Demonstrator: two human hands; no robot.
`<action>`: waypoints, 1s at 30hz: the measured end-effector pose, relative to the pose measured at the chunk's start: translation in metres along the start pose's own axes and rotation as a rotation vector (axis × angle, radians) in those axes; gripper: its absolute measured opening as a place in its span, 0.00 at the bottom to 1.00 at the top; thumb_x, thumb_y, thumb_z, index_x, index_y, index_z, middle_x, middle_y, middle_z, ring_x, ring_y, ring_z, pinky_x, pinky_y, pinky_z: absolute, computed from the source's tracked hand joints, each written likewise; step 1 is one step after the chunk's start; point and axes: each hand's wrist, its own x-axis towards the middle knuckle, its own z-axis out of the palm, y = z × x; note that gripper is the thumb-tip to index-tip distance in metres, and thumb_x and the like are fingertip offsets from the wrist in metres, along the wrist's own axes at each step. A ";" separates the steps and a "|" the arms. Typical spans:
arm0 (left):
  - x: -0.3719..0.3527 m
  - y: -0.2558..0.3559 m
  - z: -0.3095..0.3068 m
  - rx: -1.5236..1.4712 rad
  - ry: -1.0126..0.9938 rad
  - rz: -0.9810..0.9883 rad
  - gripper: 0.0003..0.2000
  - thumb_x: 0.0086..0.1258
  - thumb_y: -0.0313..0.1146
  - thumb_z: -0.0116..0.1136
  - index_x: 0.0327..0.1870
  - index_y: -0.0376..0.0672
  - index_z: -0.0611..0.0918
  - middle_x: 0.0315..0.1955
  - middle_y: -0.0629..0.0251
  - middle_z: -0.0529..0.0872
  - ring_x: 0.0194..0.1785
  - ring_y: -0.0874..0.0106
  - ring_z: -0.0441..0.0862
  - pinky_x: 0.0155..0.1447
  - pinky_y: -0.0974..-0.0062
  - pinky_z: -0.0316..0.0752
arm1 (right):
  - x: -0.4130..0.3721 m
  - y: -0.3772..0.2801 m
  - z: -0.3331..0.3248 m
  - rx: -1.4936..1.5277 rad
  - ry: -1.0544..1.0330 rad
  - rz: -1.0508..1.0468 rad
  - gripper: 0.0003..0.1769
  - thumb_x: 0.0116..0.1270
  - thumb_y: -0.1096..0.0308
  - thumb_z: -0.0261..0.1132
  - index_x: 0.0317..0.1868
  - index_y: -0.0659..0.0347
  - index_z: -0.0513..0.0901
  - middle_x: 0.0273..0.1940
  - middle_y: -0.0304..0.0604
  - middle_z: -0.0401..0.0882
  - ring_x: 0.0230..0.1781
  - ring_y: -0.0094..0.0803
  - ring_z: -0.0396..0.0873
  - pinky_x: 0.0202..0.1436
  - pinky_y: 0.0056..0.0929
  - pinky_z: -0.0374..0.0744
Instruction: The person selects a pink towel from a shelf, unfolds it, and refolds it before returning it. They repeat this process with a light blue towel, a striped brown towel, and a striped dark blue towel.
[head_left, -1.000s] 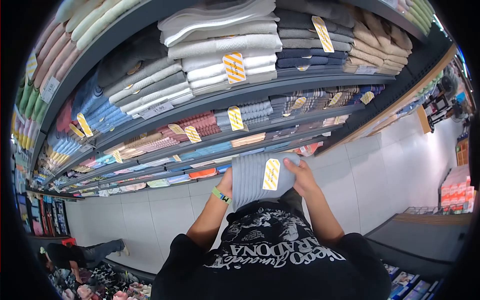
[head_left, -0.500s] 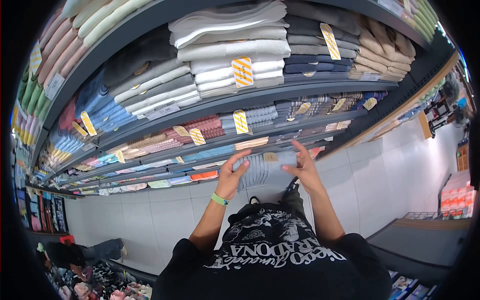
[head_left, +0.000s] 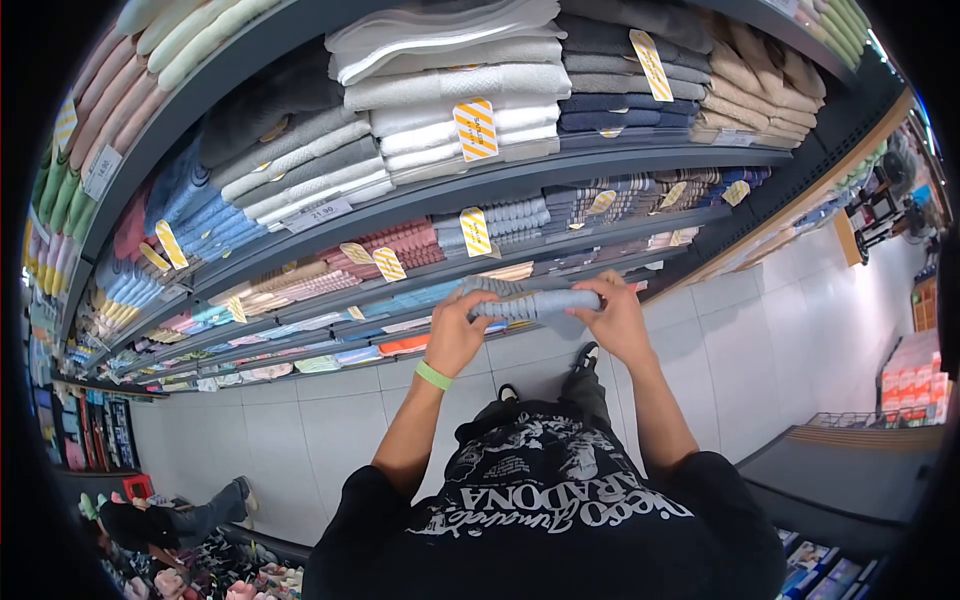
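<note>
A grey-blue towel (head_left: 545, 303) with a ribbed section is stretched between my two hands, in front of the lower shelves. My left hand (head_left: 458, 330), with a green band at the wrist, pinches its left end between thumb and fingers. At the other end, my right hand (head_left: 612, 315) grips the smoother part, fingers curled over the top edge. One flap of the cloth hangs down near the right thumb. Just beyond my hands lie folded ribbed blue-grey towels (head_left: 515, 223) with a striped yellow-and-white tag.
Folded white towels (head_left: 465, 90) and beige ones (head_left: 760, 100) fill the top shelf, whose edge (head_left: 420, 205) curves across the view. A person (head_left: 150, 520) is at lower left, by a display. Red-and-white packs (head_left: 910, 385) stand at right, beyond the tiled floor (head_left: 720, 370).
Both hands have closed in on the towel from a looser, open-fingered hold. The towel has tipped from a broad face with a tag to a narrower, edge-on view.
</note>
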 end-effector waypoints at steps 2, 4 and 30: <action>0.001 0.006 -0.002 0.072 0.052 0.044 0.15 0.54 0.22 0.71 0.44 0.38 0.86 0.60 0.53 0.80 0.55 0.55 0.81 0.60 0.69 0.75 | 0.002 0.010 0.002 0.012 0.052 -0.169 0.18 0.53 0.71 0.78 0.46 0.62 0.86 0.45 0.43 0.83 0.45 0.41 0.82 0.48 0.31 0.78; 0.003 0.005 -0.005 0.119 0.278 0.456 0.15 0.51 0.23 0.73 0.42 0.37 0.86 0.51 0.58 0.83 0.50 0.64 0.82 0.56 0.72 0.75 | 0.007 0.021 0.000 0.023 0.103 -0.341 0.19 0.54 0.71 0.77 0.47 0.62 0.85 0.45 0.42 0.83 0.45 0.39 0.82 0.51 0.31 0.78; -0.032 -0.060 0.049 -1.767 -0.534 -0.367 0.24 0.80 0.38 0.50 0.73 0.40 0.67 0.64 0.61 0.78 0.64 0.66 0.78 0.68 0.65 0.73 | 0.016 0.025 0.005 0.916 -0.060 0.482 0.30 0.70 0.56 0.68 0.61 0.73 0.75 0.52 0.48 0.83 0.49 0.32 0.82 0.56 0.28 0.78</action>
